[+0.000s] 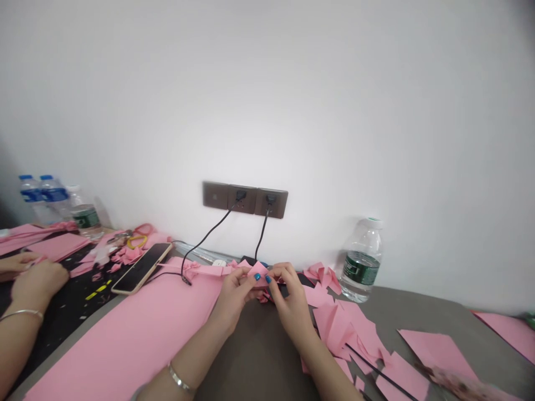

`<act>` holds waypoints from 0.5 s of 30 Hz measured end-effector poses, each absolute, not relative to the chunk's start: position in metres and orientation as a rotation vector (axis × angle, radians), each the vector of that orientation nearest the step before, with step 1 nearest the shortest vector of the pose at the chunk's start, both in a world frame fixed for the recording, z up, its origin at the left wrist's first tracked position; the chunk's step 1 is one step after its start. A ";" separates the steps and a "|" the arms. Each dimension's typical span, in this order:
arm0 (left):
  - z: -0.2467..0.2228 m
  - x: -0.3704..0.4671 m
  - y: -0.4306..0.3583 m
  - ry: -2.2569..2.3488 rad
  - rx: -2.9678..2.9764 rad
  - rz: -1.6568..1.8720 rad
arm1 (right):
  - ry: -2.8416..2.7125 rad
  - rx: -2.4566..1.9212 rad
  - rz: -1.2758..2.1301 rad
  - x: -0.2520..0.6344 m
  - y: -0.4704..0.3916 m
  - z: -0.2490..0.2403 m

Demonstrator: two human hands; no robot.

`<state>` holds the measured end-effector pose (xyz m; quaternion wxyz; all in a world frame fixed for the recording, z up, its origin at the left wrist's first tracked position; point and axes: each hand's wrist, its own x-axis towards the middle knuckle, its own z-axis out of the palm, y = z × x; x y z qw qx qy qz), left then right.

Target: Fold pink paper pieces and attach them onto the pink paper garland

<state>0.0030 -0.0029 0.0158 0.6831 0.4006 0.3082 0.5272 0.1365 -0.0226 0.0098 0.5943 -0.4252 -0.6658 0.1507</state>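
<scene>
Paper piece [258, 270], pink and folded to a pointed top, is pinched between thumbs and fingers of the left hand [233, 291] and right hand [290, 292], grips nearly closed. Beneath, grey tabletop [254, 356] shows between a large pink sheet [137, 326] leftward and crumpled pink scraps [336, 326] rightward, near the labelled water bottle [363, 262].

Fingers [248, 285] partly hide the held pink paper [258, 269]; the left edge crops a co-worker's arm [20, 337].
</scene>
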 end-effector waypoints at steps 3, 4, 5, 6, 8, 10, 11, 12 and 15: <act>0.014 0.004 -0.002 0.687 0.895 1.199 | -1.501 -0.986 0.384 0.136 -0.021 0.008; 0.014 0.004 -0.002 0.685 0.902 1.199 | -1.481 -0.991 0.397 0.136 -0.021 0.007; 0.013 0.004 -0.001 0.681 0.914 1.196 | -1.463 -0.997 0.411 0.136 -0.020 0.007; 0.013 0.004 -0.001 0.676 0.928 1.191 | -1.450 -1.002 0.423 0.136 -0.020 0.007; 0.013 0.004 -0.001 0.665 0.962 1.192 | -1.440 -1.010 0.436 0.135 -0.021 0.007; 0.014 0.004 -0.001 0.658 0.995 1.198 | -1.441 -1.019 0.432 0.134 -0.022 0.008; 0.014 0.004 -0.001 0.659 1.009 1.201 | -1.443 -1.025 0.428 0.134 -0.022 0.008; 0.014 0.004 -0.001 0.664 1.020 1.202 | -1.445 -1.029 0.426 0.134 -0.023 0.009; 0.015 0.005 -0.001 0.688 1.044 1.201 | -1.450 -1.035 0.433 0.133 -0.024 0.010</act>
